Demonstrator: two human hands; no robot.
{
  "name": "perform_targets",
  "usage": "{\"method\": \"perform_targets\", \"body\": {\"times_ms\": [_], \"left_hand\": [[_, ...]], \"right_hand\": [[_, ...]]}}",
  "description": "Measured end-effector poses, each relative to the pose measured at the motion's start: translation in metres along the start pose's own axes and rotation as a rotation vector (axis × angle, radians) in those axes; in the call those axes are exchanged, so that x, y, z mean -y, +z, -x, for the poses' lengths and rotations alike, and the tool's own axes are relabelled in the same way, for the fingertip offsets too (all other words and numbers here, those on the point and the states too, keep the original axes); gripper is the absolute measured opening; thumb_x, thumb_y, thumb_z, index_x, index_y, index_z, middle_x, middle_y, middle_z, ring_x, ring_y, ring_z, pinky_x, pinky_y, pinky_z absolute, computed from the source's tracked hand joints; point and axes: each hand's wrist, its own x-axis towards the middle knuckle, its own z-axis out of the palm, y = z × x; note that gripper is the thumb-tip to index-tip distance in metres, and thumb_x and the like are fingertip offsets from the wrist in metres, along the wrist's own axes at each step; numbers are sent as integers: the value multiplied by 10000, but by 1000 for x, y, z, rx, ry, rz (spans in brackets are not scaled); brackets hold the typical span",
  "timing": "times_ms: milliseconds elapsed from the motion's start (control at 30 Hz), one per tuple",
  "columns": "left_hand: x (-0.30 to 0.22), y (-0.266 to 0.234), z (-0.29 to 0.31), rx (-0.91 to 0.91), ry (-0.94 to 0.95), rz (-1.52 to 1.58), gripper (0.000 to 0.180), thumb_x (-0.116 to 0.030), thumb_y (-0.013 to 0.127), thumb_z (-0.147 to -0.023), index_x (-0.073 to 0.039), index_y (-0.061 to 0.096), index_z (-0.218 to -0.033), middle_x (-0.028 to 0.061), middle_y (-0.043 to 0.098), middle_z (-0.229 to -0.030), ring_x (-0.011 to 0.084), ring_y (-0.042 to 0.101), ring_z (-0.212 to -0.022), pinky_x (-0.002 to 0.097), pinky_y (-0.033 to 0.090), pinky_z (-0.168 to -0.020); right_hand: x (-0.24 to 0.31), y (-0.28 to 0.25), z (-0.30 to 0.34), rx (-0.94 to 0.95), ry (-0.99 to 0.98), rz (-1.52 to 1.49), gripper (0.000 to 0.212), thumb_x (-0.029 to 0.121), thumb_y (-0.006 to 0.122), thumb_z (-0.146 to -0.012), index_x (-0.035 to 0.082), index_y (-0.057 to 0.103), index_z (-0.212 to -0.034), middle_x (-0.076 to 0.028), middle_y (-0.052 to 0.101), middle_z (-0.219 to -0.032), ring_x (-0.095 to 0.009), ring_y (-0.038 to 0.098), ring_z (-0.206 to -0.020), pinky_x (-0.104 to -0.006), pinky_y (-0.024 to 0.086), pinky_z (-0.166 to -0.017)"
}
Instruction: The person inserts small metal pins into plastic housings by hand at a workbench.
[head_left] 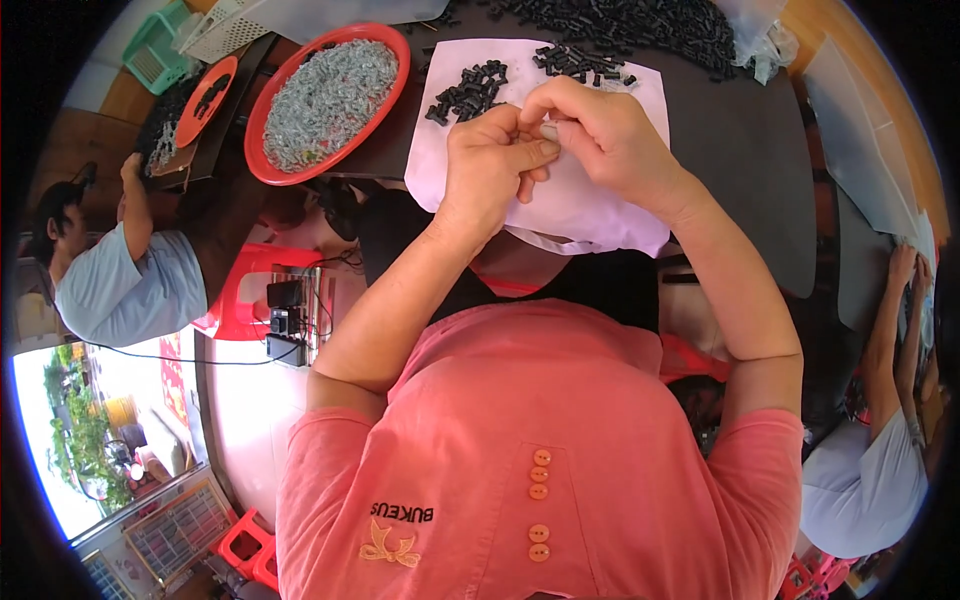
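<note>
My left hand point(490, 160) and my right hand point(610, 140) meet over a pale pinkish-white cloth point(590, 215) that lies on the table edge and hangs toward my lap. Both hands are closed, thumbs and fingertips pinched together, and whatever they hold is hidden between them. Just beyond my left hand, on the cloth, lies a small pile of short black plastic pieces point(468, 92). Past my right hand sits another small group of the same black pieces point(575, 62), with a few clear bits at its right side.
A red basin point(256, 150) full of small clear pieces point(335, 100) stands at the left. A large heap of black pieces point(630, 25) covers the dark table's point(740, 150) far side, beside a clear plastic bag point(765, 50). Co-workers sit left point(130, 280) and right point(860, 480).
</note>
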Motion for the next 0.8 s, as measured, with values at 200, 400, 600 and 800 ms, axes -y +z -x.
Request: {"method": "perform_targets", "body": {"times_ms": [200, 400, 600, 800], "left_hand": [[-4, 0, -1, -16, -12, 68, 56, 19, 658, -859, 57, 648, -899, 102, 656, -765, 114, 577, -561, 218, 422, -427], [-2, -5, -4, 4, -6, 152, 78, 9, 652, -870, 71, 643, -917, 122, 662, -780, 147, 602, -581, 244, 460, -461], [-2, -9, -7, 12, -16, 277, 83, 24, 631, -884, 83, 633, -942, 145, 668, -833, 193, 646, -655, 293, 541, -564], [3, -11, -10, 22, 7, 359, 86, 28, 613, -899, 86, 635, -959, 156, 676, -870, 218, 668, -704, 318, 566, -636]], "right_hand": [[-4, 0, 9, -70, 222, -257, 147, 8, 627, -821, 41, 614, -965, -45, 595, -701, -105, 546, -594, -247, 424, -553], [-3, -5, 5, -90, 122, -76, 145, 31, 654, -821, 18, 632, -964, -74, 582, -771, -181, 598, -698, -289, 470, -644], [6, -2, 5, -70, 82, -45, 260, 29, 691, -749, 40, 619, -998, -77, 572, -844, -229, 602, -753, -335, 480, -661], [9, 9, 7, -150, -137, 518, 410, 35, 748, -632, 43, 616, -1020, -104, 589, -880, -289, 604, -800, -363, 486, -708]]}}
